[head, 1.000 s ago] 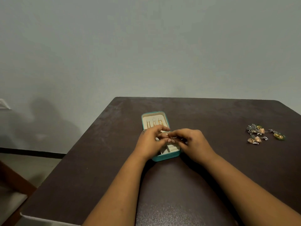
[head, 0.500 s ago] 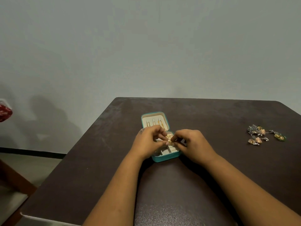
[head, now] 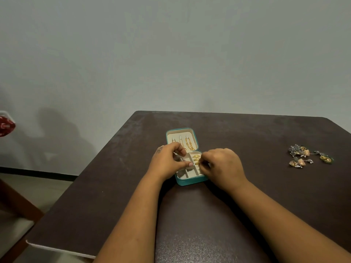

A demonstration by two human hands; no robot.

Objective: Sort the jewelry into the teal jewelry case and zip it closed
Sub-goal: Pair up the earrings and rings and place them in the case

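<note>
Holding gold jewelry (head: 196, 159), teal case (head: 190, 182) open

You look down on a dark brown table (head: 106, 196) with a pale front edge and rounded far corners. Behind it stands a plain grey-green wall (head: 171, 54) with a black baseboard (head: 38, 172). At your far left, a red patterned object (head: 6, 127) pokes into view beside a reddish-brown wooden chair (head: 15, 205).

Dim, soft shadows on wall (head: 57, 130) (left) — wide-angle bend, slight blur
</note>
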